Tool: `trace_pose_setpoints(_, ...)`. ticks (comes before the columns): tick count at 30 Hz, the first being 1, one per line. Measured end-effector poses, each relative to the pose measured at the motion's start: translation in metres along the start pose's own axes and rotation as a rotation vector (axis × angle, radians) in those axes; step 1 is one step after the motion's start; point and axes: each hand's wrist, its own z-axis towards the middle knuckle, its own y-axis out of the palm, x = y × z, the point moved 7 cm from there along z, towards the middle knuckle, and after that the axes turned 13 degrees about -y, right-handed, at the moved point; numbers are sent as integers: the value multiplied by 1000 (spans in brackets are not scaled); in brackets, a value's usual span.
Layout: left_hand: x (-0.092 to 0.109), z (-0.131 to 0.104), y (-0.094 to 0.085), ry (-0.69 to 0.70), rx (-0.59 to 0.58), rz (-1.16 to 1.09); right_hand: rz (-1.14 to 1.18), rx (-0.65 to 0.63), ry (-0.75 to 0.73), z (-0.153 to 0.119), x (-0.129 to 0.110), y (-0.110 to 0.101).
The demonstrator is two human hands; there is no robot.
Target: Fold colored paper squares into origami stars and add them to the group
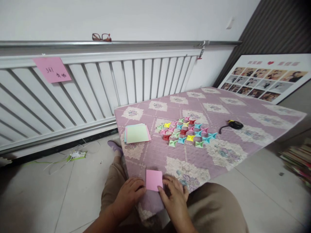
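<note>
A square of pink paper [154, 180] lies flat near the close corner of the cloth-covered table. My left hand [130, 193] rests at its left edge, fingers loosely bent and thumb tip by the paper. On the other side, my right hand [175, 195] has its thumb on the lower right corner and its fingers along the right edge. Beyond the hands, several small folded paper pieces [183, 132] in green, pink, red, blue and yellow stand in rows. A stack of coloured paper sheets [137, 134], pale green on top, lies to their left.
The table [143, 161] has a purple floral cloth. A black corded object [235, 125] lies on its right part. Behind stands a white radiator [136, 79] with a pink note [52, 69]; glasses [102, 37] sit on the pipe above. A photo board [264, 77] leans at the back right.
</note>
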Motion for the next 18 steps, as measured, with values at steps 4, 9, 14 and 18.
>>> trace_pose_setpoints(4,-11,-4,-1,-164,30,-87,32,38,-49,-1,-2,-4)
trace_pose_setpoints(9,-14,-10,-22,-352,263,-93,8,96,-168,-1,-17,-20)
trace_pose_setpoints(14,25,-1,-35,-135,365,-8,58,107,-154,-9,-30,-19)
trace_pose_setpoints(18,33,3,-28,-99,282,-51,109,38,-197,-13,-33,-12)
